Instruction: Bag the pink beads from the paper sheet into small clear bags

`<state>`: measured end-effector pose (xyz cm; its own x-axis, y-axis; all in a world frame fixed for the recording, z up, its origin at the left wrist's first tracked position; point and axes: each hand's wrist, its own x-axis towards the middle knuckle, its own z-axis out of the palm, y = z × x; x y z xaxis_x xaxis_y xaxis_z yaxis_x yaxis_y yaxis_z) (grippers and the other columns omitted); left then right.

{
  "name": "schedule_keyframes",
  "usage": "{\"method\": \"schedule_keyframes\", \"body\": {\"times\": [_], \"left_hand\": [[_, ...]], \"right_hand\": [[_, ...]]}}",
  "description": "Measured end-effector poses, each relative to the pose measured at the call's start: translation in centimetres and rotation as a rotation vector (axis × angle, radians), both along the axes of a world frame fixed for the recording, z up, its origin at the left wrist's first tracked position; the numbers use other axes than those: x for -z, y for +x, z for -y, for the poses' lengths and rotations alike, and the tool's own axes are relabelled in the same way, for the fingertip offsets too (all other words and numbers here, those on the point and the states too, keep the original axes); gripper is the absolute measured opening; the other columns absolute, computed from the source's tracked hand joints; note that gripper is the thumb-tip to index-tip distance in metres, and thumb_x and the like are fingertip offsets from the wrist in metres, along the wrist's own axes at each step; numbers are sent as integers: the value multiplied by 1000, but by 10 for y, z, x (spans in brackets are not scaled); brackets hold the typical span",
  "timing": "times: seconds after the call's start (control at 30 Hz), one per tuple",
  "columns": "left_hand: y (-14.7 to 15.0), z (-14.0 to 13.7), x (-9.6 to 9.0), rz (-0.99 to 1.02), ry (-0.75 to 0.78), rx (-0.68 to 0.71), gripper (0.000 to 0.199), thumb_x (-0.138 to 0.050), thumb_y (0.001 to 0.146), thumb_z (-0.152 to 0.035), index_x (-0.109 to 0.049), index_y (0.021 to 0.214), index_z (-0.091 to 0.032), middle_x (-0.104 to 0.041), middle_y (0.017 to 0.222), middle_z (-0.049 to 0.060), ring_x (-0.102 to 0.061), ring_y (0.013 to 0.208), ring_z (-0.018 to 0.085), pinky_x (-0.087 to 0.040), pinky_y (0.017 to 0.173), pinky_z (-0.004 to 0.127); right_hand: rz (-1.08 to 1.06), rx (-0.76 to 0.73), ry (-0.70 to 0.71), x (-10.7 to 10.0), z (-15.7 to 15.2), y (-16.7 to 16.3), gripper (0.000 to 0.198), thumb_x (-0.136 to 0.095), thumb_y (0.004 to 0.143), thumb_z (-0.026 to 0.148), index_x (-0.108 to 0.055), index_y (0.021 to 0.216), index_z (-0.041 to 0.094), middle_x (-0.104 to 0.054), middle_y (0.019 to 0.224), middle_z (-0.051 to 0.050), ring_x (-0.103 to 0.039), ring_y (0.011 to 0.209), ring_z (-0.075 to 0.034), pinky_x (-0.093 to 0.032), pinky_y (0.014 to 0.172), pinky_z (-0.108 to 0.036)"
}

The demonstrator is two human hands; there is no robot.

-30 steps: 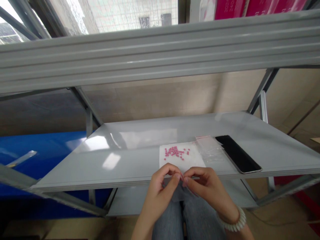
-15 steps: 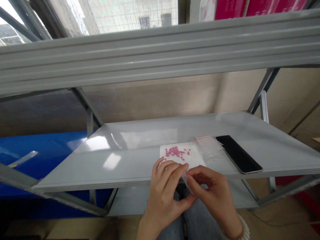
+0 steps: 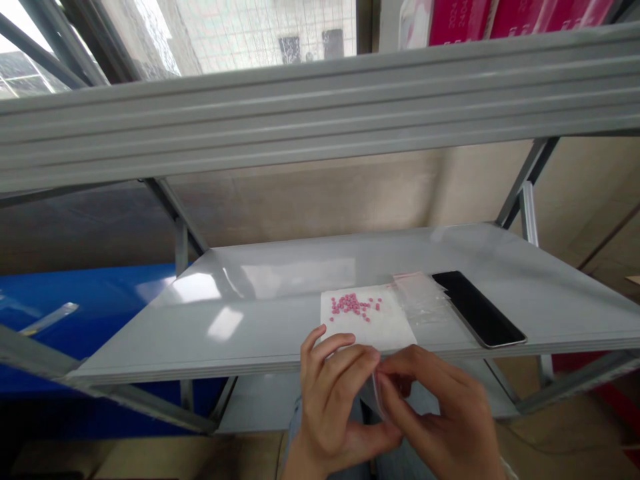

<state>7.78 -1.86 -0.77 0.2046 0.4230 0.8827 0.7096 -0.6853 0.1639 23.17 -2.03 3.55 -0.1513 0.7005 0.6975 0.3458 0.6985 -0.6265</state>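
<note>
Between my two hands, just off the shelf's front edge, is a small clear zip bag (image 3: 376, 395), mostly covered by fingers. My left hand (image 3: 333, 407) holds its left side between fingers and thumb. At the bag's upper edge, my right hand (image 3: 435, 407) pinches with thumb and forefinger. Beyond my fingertips lies a white sheet of paper (image 3: 390, 327) with many small pink tablets (image 3: 351, 304), most in a loose cluster and a few scattered to the right. More clear zip bags (image 3: 420, 297) lie flat at the paper's right side.
A black phone (image 3: 477, 308) lies right of the bags on the grey shelf (image 3: 270, 320). An upper shelf beam (image 3: 320, 113) crosses above, with dark pink boxes (image 3: 460, 20) on top. A blue surface (image 3: 100, 320) is at left.
Both hands have come slightly nearer to me with the bag, uncovering more of the paper. My right hand has turned a little and still pinches the bag's edge.
</note>
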Motion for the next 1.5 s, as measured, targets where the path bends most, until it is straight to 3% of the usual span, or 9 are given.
{"method": "schedule_keyframes", "body": {"times": [0.23,0.47,0.63,0.8,0.9,1.03,1.2,1.5], "left_hand": [[0,-2,-7,62,-137,98,52,-71,73,-19,-54,123,-23,-66,105,7,-61,103,27,-38,107,53],[2,-2,-9,340,-284,248,42,-72,78,-20,-59,117,-24,-63,106,6,-60,104,25,-48,98,47],[-12,-6,-8,375,-327,181,49,-78,79,-34,-58,123,-25,-63,116,10,-59,113,29,-47,100,49],[-57,-35,-26,155,-442,92,49,-82,76,-34,-60,119,-26,-65,108,6,-63,100,24,-52,89,42],[-85,-68,-35,-36,-584,85,48,-79,77,-35,-61,120,-26,-66,111,6,-62,103,24,-50,92,43],[-110,-112,-35,-263,-752,102,42,-78,74,-37,-66,112,-24,-68,108,5,-64,99,25,-50,91,41],[-114,-139,-31,-433,-856,113,45,-81,65,-38,-69,105,-21,-70,102,6,-65,92,25,-50,84,37],[-109,-143,-37,-527,-874,61,45,-77,67,-43,-68,106,-24,-69,103,5,-63,97,28,-46,84,36]], "right_hand": [[27,92,47,6,-3,0,13,-60,87,11,-64,80,22,-60,61,2,-57,50,-12,-48,49,-21],[-176,-73,-141,4,-2,2,8,-63,88,18,-70,91,22,-71,73,-3,-67,61,-16,-56,54,-23],[-345,-44,-238,8,-5,6,15,-61,92,29,-73,90,20,-72,75,-6,-68,61,-18,-57,54,-26],[-371,-86,-358,22,-18,3,20,-59,92,33,-73,88,19,-71,70,-4,-65,60,-16,-54,56,-25],[-318,-117,-420,32,-25,-4,23,-58,92,35,-72,86,18,-71,71,-4,-65,63,-17,-53,56,-25],[-215,-133,-456,40,-31,-12,24,-56,92,35,-72,85,17,-71,75,-5,-66,70,-18,-53,61,-25],[-138,-116,-451,42,-34,-14,24,-55,91,32,-71,83,18,-71,75,-4,-67,71,-18,-52,60,-24],[-101,-89,-432,50,-39,-18,19,-54,90,28,-70,83,19,-73,76,-4,-68,71,-18,-51,57,-23]]}}
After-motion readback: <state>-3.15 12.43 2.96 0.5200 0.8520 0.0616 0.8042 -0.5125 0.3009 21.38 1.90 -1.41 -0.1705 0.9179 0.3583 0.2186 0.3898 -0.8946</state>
